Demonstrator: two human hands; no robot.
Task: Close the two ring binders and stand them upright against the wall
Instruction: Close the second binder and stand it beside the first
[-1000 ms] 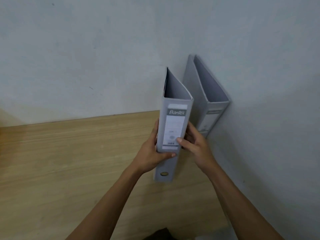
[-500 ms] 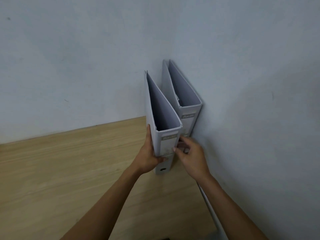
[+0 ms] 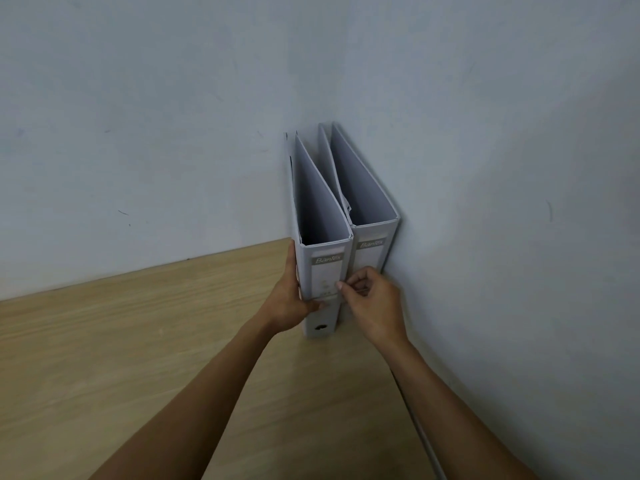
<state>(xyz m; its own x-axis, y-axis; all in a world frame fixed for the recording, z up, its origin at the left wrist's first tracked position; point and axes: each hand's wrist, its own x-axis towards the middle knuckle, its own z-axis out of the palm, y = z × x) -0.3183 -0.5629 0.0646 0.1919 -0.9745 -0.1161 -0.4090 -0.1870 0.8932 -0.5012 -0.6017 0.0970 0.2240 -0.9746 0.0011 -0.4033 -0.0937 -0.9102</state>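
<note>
Two grey ring binders stand upright side by side in the corner, spines facing me. The right binder (image 3: 372, 251) leans against the right wall. The left binder (image 3: 323, 268) stands on the wooden table, touching the right one. My left hand (image 3: 289, 303) grips the left binder's left cover and spine edge. My right hand (image 3: 369, 301) has its fingertips pinched on the right edge of that spine, covering the lower part of the right binder.
A wooden table (image 3: 138, 358) runs to the back wall (image 3: 173, 133) and the right wall (image 3: 519, 202). A thin white cable (image 3: 427, 441) lies along the table's right edge by the wall.
The left binder came down from the air, moved toward the corner and now stands on the table against the right binder. Both hands followed it.
</note>
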